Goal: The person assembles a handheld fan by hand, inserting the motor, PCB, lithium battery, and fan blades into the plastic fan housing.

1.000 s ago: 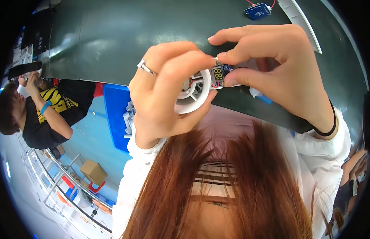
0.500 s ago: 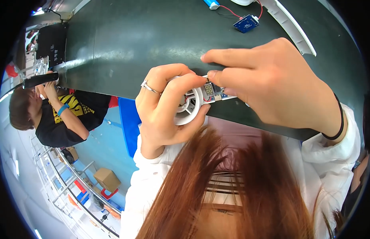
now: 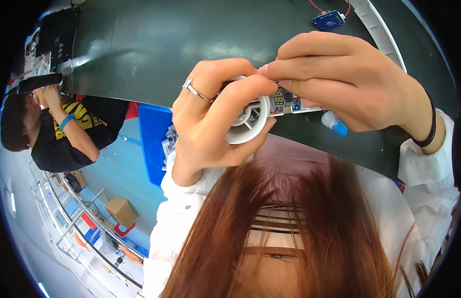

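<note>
My left hand [image 3: 215, 116] is wrapped round a white round fan housing [image 3: 263, 119] with spokes inside its ring. A small circuit board [image 3: 279, 98] with a two-digit display sits in the narrow part beside the ring. The fingers of my right hand [image 3: 354, 79] are pressed together at the board's far edge, close to my left fingertips. Whatever they pinch is hidden. Below my right hand, a blue cylinder with a white end [image 3: 337, 124] hangs near the housing's handle part.
On the dark green table [image 3: 156, 54], a blue circuit board with red wires [image 3: 329, 20] lies at the far right, beside a curved white plastic strip [image 3: 382, 32]. A blue bin [image 3: 153, 144] holding grey parts stands at the left. Another person [image 3: 71, 129] works farther left.
My hands and the housing sit farther right in the view. My right forefinger, stretched out before, has come in against the other fingers. The blue cylinder has come into sight.
</note>
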`<action>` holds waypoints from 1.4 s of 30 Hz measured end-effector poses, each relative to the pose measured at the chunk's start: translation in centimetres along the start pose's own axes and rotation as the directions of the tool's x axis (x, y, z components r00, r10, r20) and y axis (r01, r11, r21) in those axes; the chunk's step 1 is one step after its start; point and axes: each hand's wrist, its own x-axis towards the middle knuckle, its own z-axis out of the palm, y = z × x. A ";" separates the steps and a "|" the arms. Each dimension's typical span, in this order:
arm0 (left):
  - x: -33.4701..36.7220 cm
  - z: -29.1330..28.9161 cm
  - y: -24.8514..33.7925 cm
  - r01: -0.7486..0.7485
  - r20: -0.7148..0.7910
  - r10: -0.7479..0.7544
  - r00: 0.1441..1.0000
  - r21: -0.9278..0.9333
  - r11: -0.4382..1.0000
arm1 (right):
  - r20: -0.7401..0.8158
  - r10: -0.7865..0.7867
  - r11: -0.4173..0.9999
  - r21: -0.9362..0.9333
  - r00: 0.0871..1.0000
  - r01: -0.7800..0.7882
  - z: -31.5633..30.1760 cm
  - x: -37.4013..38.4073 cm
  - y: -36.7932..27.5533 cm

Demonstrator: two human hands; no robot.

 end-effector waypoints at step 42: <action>-0.6 7.2 6.6 0.033 -0.137 -0.047 0.989 -0.097 0.995 | 0.371 0.766 0.295 0.524 0.526 -0.799 -2.3 -6.0 -5.3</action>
